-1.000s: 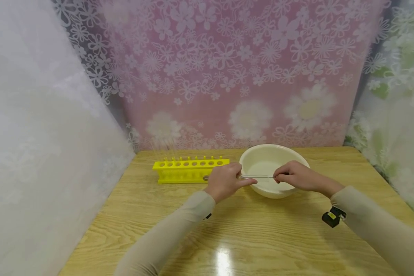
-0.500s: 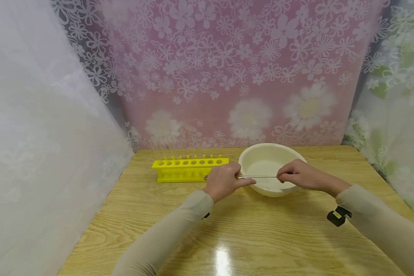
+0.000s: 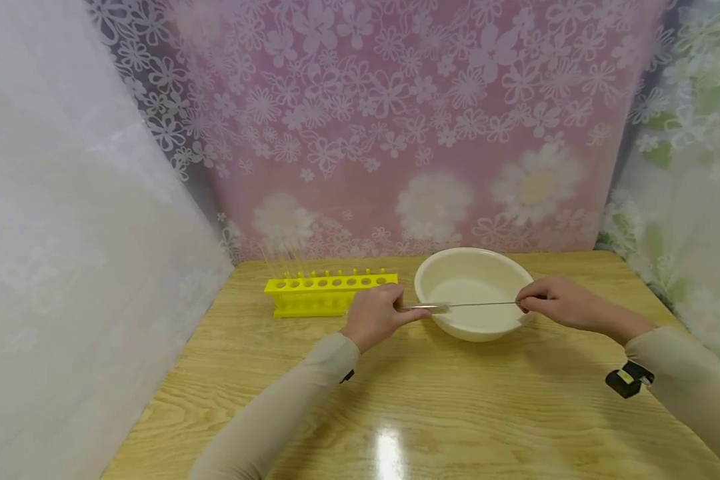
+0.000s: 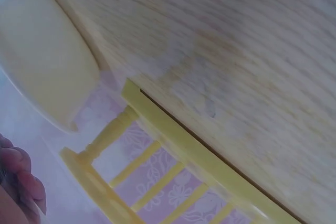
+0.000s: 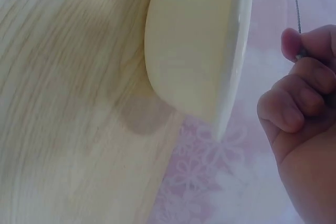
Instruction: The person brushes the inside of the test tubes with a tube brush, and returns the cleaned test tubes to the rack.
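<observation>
My left hand [image 3: 375, 316] grips a clear glass test tube [image 3: 421, 307], held level with its mouth to the right over the near side of a cream bowl [image 3: 474, 331]. Between thumb and fingers, my right hand [image 3: 561, 303] pinches the end of a thin twisted wire handle [image 3: 486, 305], likely of a test tube brush, that runs into the tube's mouth. Pale bristles seem to show at the mouth, though blurred. In the right wrist view the wire [image 5: 296, 3] rises from the pinching fingertips [image 5: 291, 44]. The left wrist view catches only part of the left hand [image 4: 21, 184].
A yellow test tube rack [image 3: 306, 313] stands left of the bowl, partly behind the left hand. Several clear glass tubes [image 3: 297, 252] rise from its left end. Beneath lies a wood-grain table [image 3: 444, 407], with a pink floral curtain [image 3: 360, 187] behind it.
My right hand has drawn the wire out to the right, so more of it shows beyond the tube's mouth. My left hand, with the tube, has shifted slightly left.
</observation>
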`<state>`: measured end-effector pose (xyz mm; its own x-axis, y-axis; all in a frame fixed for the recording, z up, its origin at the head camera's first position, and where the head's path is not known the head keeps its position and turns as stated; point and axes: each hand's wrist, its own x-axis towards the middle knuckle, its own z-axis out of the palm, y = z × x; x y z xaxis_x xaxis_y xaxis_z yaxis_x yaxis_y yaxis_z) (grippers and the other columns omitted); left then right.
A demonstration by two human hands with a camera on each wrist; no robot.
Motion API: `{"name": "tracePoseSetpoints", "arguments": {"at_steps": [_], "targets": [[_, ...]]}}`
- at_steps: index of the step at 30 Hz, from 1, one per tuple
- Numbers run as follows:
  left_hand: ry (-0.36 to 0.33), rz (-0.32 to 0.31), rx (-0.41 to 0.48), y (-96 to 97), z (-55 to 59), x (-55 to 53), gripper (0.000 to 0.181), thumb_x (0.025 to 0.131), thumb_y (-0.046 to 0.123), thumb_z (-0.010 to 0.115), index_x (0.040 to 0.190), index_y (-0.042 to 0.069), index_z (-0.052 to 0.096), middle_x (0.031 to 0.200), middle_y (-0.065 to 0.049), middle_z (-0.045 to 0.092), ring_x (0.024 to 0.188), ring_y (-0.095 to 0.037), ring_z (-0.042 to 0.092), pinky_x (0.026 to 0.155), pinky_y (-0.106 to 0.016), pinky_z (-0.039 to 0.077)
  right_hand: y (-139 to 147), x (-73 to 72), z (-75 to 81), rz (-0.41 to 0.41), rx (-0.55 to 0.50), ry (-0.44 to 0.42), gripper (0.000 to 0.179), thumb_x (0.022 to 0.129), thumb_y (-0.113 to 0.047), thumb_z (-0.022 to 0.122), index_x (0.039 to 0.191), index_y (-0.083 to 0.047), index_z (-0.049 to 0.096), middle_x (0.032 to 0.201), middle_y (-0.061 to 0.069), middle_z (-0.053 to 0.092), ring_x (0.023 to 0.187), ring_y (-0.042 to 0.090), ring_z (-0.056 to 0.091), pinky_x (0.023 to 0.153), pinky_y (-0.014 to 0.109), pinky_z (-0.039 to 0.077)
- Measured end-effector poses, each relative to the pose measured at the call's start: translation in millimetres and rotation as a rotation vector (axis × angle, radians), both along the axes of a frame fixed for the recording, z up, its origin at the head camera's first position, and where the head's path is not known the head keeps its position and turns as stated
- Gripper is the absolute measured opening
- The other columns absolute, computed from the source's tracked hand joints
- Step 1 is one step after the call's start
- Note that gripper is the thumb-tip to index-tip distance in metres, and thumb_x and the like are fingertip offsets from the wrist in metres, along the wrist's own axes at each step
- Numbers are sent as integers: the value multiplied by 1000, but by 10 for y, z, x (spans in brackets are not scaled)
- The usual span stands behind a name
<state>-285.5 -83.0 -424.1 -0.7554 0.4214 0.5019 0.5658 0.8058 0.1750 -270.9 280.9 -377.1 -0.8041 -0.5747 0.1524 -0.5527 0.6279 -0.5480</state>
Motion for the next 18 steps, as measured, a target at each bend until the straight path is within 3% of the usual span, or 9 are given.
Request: {"name": "tracePoseSetpoints", "arguments": {"at_steps": [7,13,18], "targets": [[8,-30,35,13,29,-7,54,79,71,71,68,24,46,57,11,43,44,-4,36,41,-21,26,180,40,28,-34,16,49,21,102,-8,56,106,-10,77,101,-1,73,83,2,63,68,28,52],[33,-18,16,-37,43,-32,61,79,74,66,68,20,41,58,7,33,46,-6,27,45,-21,18,419,90,26,-107,50,65,20,103,-9,55,107,-10,75,101,-2,71,85,-2,61,66,28,51],[48,-4,11,-83,63,-63,61,79,75,66,68,20,42,57,7,34,46,-5,25,44,-21,17,616,139,41,-143,54,115,19,102,-6,56,106,-8,75,101,-2,71,87,-6,59,65,27,52]]}}
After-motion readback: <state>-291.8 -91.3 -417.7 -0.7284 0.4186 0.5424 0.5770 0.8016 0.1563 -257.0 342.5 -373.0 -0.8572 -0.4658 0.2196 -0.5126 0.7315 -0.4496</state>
